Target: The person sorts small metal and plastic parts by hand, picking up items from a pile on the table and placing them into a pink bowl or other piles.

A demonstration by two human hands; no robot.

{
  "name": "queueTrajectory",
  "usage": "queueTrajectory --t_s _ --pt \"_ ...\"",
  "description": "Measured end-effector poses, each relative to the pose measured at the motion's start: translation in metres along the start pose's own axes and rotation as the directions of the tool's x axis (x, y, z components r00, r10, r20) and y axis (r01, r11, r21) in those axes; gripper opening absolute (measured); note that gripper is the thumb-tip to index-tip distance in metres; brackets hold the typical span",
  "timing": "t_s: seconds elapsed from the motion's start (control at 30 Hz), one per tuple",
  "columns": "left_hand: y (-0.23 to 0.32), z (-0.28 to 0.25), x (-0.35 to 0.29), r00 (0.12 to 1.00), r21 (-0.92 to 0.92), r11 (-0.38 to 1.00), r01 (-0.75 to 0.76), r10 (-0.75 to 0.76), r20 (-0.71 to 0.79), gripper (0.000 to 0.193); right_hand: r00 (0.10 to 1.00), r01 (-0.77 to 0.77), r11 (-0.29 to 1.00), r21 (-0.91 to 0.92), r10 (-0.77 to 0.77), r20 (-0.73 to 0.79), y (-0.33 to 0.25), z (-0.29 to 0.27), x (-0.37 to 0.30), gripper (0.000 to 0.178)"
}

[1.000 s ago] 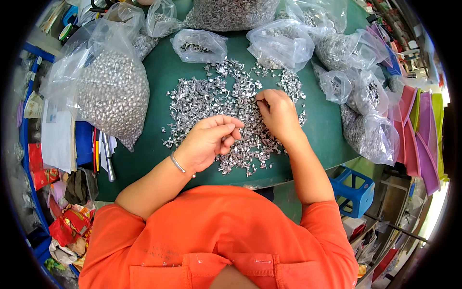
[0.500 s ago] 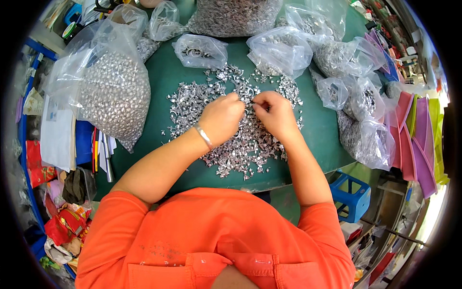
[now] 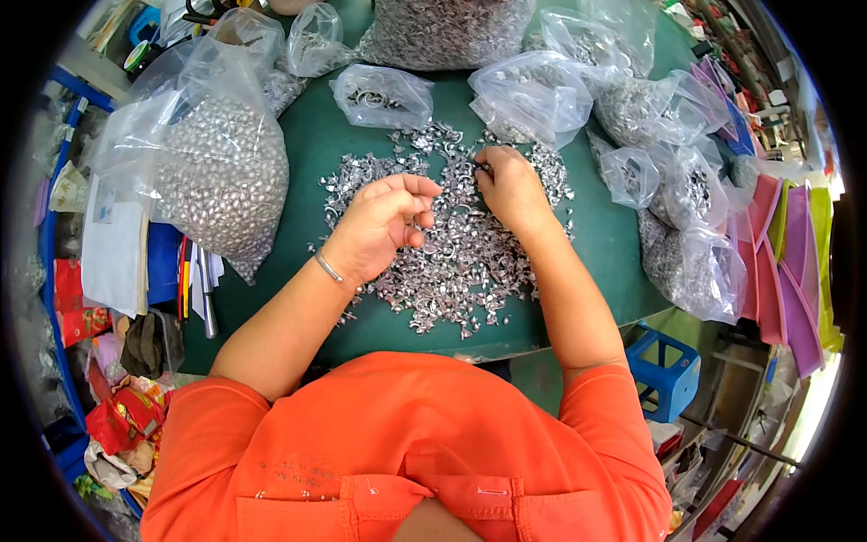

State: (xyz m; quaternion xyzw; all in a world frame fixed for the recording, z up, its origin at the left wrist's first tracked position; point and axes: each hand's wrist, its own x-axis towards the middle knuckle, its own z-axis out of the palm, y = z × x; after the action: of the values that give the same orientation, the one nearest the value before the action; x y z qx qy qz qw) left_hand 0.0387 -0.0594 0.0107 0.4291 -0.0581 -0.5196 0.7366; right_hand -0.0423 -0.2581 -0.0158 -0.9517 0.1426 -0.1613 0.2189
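A broad heap of small silvery metal pieces (image 3: 452,271), some ring-like or curved, is spread over the green tabletop. My left hand (image 3: 384,221), with a bracelet at the wrist, is over the heap's left part. It is turned partly palm up, its fingers loosely curled and apart, and nothing shows in it. My right hand (image 3: 513,188) is at the far right part of the heap, thumb and fingers pinched together. Whatever lies between those fingertips is too small and too covered to make out.
A large clear bag of silvery beads (image 3: 217,172) stands at the left. Small open bags (image 3: 384,95) and a big full bag (image 3: 452,32) line the far side. More filled bags (image 3: 691,262) sit right, near pink and purple strips (image 3: 768,262). A blue stool (image 3: 666,370) is below.
My left hand has drawn away from the right, moving left and turning palm up as its fingers loosened. The right hand has shifted slightly away from me and stays pinched.
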Motion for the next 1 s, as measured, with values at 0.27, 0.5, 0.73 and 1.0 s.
queueTrajectory --t_s 0.27,0.5,0.73,1.0 --pt "-0.021 0.012 0.033 0.788 0.859 0.115 -0.498 0.474 0.394 0.007 0.962 -0.250 0.789 0.561 0.270 0.050 0.012 -0.011 -0.023 0.009" --pt "-0.040 0.015 0.048 0.764 0.837 -0.270 -0.476 0.344 0.546 0.005 0.819 -0.495 0.301 0.815 0.475 0.321 0.029 -0.048 -0.034 0.008" --pt "-0.030 0.011 0.029 0.850 0.809 0.327 -0.489 0.385 0.358 0.002 0.908 -0.371 0.915 -0.158 0.393 0.144 -0.015 -0.036 -0.025 0.021" --pt "-0.007 -0.006 -0.007 0.983 0.568 0.803 -0.179 0.165 0.077 0.006 0.927 -0.296 0.954 -0.041 0.297 0.231 -0.007 -0.036 -0.024 0.018"
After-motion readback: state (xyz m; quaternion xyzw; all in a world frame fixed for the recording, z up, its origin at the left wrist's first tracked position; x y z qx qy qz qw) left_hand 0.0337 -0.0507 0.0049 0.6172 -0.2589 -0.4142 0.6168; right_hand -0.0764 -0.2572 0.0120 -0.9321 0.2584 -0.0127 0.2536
